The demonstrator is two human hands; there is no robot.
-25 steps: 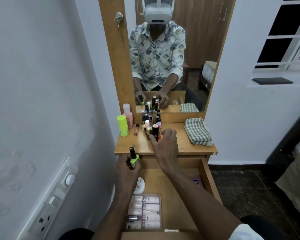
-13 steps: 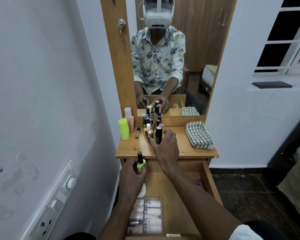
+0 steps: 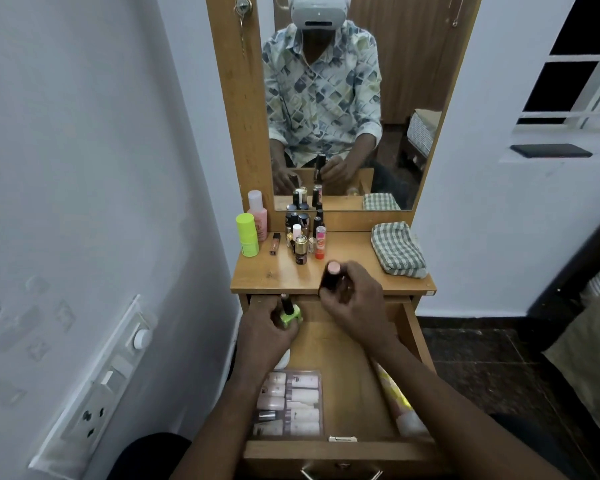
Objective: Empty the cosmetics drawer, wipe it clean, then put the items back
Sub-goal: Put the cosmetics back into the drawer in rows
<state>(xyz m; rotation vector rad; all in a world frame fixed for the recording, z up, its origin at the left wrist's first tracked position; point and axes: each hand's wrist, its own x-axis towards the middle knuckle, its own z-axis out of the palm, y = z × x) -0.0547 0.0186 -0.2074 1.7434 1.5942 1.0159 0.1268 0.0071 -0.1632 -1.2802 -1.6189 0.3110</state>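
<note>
Wooden drawer (image 3: pixel 354 393) is sitting open below the desk (image 3: pixel 278 271), holding a clear pack of pale bottles (image 3: pixel 290 403) at its near left and a yellow tube (image 3: pixel 394 393) along its right wall. Your left hand (image 3: pixel 267 330) is gripping a lime-green polish bottle (image 3: pixel 290 315) over the drawer's back; your right hand (image 3: pixel 357 299) is clutching a dark pink-tipped tube (image 3: pixel 331 277) above the desk edge

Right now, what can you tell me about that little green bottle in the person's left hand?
The small green bottle looks like nail polish: a lime-green squarish body, glossy, whether glass or plastic I cannot tell, topped by a tall, slim black cap. It stands roughly upright. The left hand grips its lower body, fingers curled round it, hiding the base. It is held over the back end of the open drawer, just in front of the edge of the dresser top. Nothing else touches it.
</note>
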